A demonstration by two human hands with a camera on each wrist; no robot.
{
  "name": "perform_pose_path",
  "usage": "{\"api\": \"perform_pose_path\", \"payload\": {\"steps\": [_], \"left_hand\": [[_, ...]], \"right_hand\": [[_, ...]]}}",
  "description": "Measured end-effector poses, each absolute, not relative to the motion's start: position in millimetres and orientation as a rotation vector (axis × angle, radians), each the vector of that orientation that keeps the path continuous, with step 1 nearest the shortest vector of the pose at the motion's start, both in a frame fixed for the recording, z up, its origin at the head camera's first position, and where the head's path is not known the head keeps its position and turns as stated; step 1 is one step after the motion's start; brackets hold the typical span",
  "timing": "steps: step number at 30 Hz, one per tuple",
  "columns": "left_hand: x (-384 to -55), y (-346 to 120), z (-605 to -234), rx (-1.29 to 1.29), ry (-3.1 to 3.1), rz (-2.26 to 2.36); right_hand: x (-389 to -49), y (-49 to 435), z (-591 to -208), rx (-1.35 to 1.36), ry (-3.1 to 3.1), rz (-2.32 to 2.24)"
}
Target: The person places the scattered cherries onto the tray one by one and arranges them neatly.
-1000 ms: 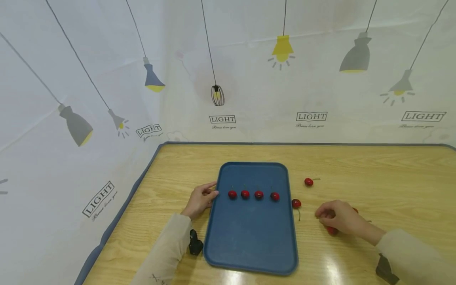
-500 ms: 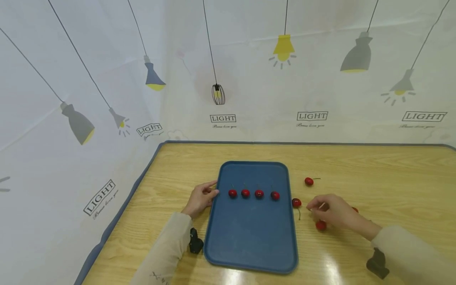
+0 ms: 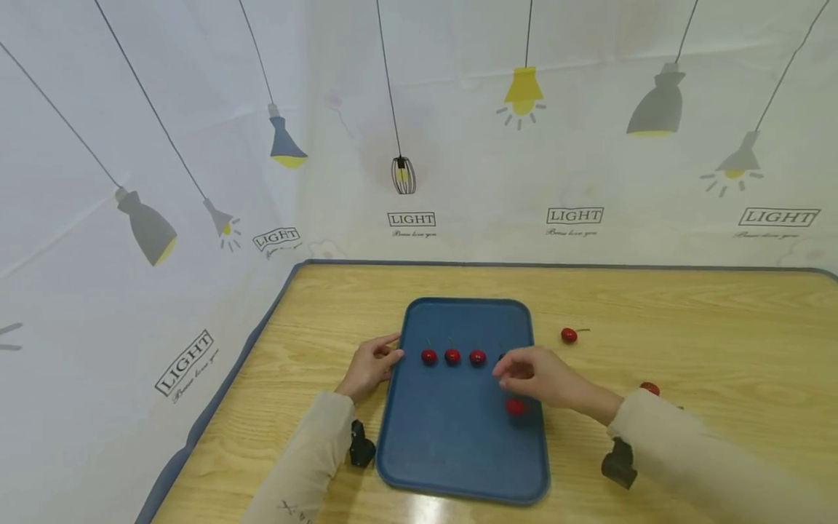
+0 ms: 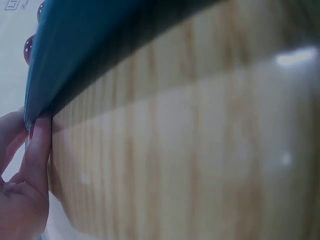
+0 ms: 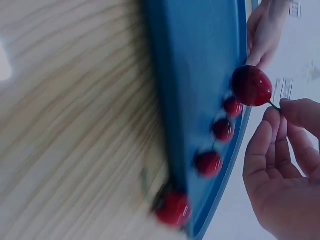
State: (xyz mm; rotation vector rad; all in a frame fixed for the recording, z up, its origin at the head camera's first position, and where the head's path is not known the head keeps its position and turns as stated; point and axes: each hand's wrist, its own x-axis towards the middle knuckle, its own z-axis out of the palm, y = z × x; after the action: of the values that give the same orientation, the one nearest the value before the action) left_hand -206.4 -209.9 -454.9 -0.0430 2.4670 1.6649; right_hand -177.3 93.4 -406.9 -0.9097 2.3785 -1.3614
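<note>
Over the right part of the blue tray point(image 3: 458, 451), my right hand point(image 3: 550, 378) pinches a red cherry point(image 3: 515, 407) by its stem. In the right wrist view that cherry point(image 5: 251, 86) hangs from the thumb and fingertips. A row of several cherries point(image 3: 452, 356) lies across the tray, stems pointing to the far side; my right hand partly covers the rightmost one. My left hand point(image 3: 368, 370) holds the tray's left rim between thumb and fingers, also seen in the left wrist view, where the fingers point(image 4: 37, 155) meet the tray edge.
On the wooden table point(image 3: 655, 313) right of the tray lie a loose cherry point(image 3: 569, 335) and another point(image 3: 649, 388) near the right sleeve. One more cherry point(image 5: 172, 207) sits beside the tray's right rim. A lamp-printed curtain point(image 3: 471, 145) stands behind.
My right hand has moved left from the table to above the tray, carrying the cherry by its stem. The left hand stays at the rim and the row has not moved.
</note>
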Motion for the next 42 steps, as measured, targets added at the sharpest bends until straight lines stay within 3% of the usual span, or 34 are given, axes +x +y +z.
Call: {"api": "perform_pose_path", "payload": {"steps": [7, 21, 42], "left_hand": [[-207, -211, -457, -0.031, 2.489, 1.645], [-209, -212, -458, 0.001, 2.461, 1.688], [-209, -212, -457, -0.019, 2.454, 1.681]], "right_hand": [[-181, 51, -411, -0.960, 2.392, -1.361], [-191, 3, -425, -0.760, 2.337, -1.508], [-193, -23, -437, -0.636, 2.405, -1.485]]}}
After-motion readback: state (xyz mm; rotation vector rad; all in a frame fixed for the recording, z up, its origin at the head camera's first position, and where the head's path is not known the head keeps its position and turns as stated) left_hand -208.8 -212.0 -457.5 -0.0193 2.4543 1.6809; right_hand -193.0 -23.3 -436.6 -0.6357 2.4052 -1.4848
